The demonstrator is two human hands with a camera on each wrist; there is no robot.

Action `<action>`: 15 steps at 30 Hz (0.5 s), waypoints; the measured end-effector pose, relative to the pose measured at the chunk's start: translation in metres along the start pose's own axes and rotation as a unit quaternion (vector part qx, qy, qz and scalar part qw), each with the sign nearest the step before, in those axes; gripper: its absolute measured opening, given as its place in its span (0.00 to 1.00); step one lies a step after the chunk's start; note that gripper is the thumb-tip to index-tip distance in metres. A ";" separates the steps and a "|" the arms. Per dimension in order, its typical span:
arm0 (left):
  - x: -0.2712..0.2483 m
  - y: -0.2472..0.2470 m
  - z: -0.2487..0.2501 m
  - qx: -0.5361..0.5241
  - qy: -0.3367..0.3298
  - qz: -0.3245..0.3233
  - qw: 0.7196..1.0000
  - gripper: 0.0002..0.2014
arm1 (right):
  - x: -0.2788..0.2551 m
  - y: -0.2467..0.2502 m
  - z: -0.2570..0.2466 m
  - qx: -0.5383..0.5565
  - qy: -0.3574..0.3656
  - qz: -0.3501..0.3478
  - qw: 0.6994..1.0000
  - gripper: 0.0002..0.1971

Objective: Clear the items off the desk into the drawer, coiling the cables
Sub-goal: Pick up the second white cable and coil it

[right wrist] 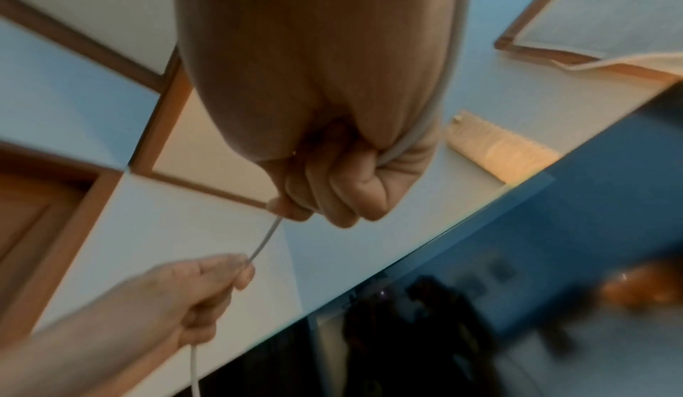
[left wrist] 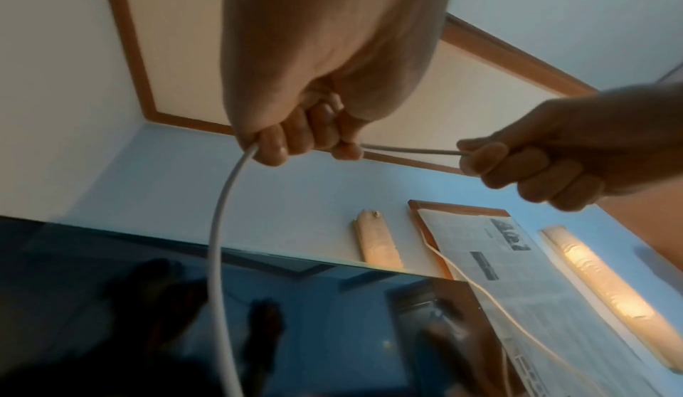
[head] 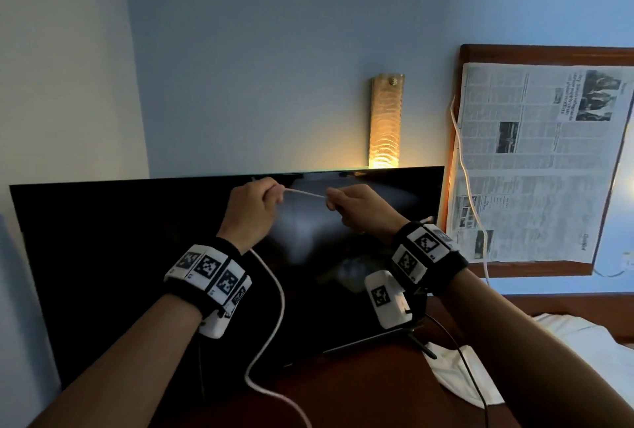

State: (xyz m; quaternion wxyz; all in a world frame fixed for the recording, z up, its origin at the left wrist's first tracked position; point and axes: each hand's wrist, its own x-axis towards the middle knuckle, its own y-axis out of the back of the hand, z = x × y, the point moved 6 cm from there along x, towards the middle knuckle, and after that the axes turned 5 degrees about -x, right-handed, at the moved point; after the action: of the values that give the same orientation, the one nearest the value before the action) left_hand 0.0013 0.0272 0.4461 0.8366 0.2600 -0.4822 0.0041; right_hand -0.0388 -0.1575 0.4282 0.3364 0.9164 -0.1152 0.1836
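Observation:
A white cable (head: pixel 303 193) stretches taut between my two raised fists in front of a dark TV screen (head: pixel 137 256). My left hand (head: pixel 252 206) grips it with curled fingers (left wrist: pixel 292 137); below that fist the cable (head: pixel 274 311) hangs in a long curve down to the wooden desk (head: pixel 343 393). My right hand (head: pixel 358 208) also grips the cable in a closed fist (right wrist: pixel 332 187), and a strand runs back along its palm (right wrist: pixel 440 96). In the left wrist view the cable (left wrist: pixel 218 228) arcs downward from the fist. No drawer is in view.
The TV stands on black legs (head: pixel 394 335) on the desk. A white cloth (head: pixel 456 372) and a thin black wire (head: pixel 470 369) lie at the desk's right end. On the blue wall are a lit lamp (head: pixel 385 122) and a framed newspaper (head: pixel 535 160) with another white cord (head: pixel 468 180).

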 end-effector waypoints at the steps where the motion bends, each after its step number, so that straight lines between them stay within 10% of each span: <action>1: 0.001 0.003 -0.005 0.009 0.012 0.012 1.000 0.13 | -0.002 0.002 0.001 -0.010 0.005 0.006 1.000 0.20; 5: 0.004 0.010 -0.028 0.013 0.054 0.045 0.997 0.13 | -0.008 0.005 -0.002 -0.070 0.039 0.039 0.996 0.19; 9: 0.002 0.024 -0.035 0.008 0.043 0.079 0.996 0.13 | -0.010 0.001 0.010 0.119 -0.002 -0.013 0.993 0.18; 15: 0.000 0.019 -0.048 -0.082 0.060 0.069 0.992 0.12 | -0.031 -0.022 -0.007 0.394 -0.040 -0.247 0.884 0.15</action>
State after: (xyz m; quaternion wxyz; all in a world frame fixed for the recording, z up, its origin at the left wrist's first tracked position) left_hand 0.0347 0.0647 0.4358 0.8802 0.1564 -0.4466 0.0376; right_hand -0.0607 -0.1337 0.4075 -0.0229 0.9789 0.1829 0.0880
